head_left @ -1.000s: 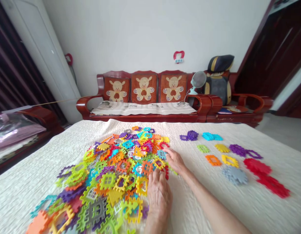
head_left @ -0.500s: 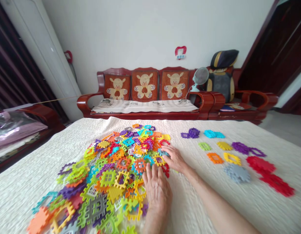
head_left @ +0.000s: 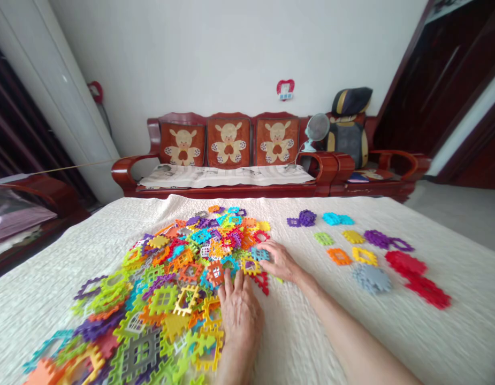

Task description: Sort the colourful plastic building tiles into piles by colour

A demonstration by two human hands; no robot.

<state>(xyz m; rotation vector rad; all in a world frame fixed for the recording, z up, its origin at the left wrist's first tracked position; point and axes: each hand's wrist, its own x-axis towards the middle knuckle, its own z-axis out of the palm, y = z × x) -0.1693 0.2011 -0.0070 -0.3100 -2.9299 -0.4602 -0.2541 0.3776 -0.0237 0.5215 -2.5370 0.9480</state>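
A big heap of plastic interlocking tiles (head_left: 167,278) in many colours lies on a cream quilted bedspread (head_left: 311,331). My left hand (head_left: 239,310) lies flat on the heap's right edge with fingers stretched out over the tiles. My right hand (head_left: 280,260) rests palm down beside it, its fingertips on a light blue tile (head_left: 260,254) at the heap's edge. A red triangular tile (head_left: 264,282) sits between the two hands. Neither hand grips anything.
Sorted small groups of tiles lie to the right: purple (head_left: 303,218), cyan (head_left: 335,218), green (head_left: 323,238), yellow (head_left: 363,255), orange (head_left: 339,256), grey (head_left: 371,278), red (head_left: 418,275). A red wooden sofa (head_left: 231,160) with bear cushions stands behind the bed.
My left hand has slid forward onto the heap and spread its fingers. My right hand stays at the heap's edge. The view has shifted slightly to the right.
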